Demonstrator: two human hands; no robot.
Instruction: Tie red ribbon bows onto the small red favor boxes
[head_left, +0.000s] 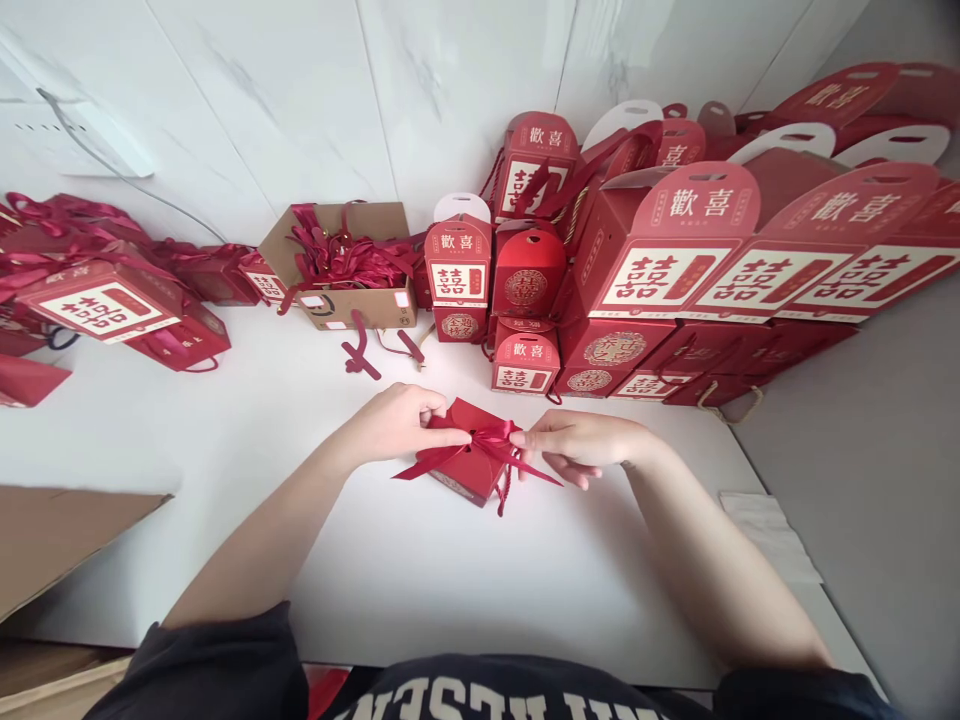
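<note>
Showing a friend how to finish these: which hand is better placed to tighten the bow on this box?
Probably the right hand: its fingertips are right at the red ribbon bow, while the left hand is gripping the corner of the red gift box, steadying it.

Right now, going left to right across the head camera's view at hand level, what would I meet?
Brown cardboard sheet, left hand, red box tied with ribbon, right hand, white sheet of paper or cloth.
</note>
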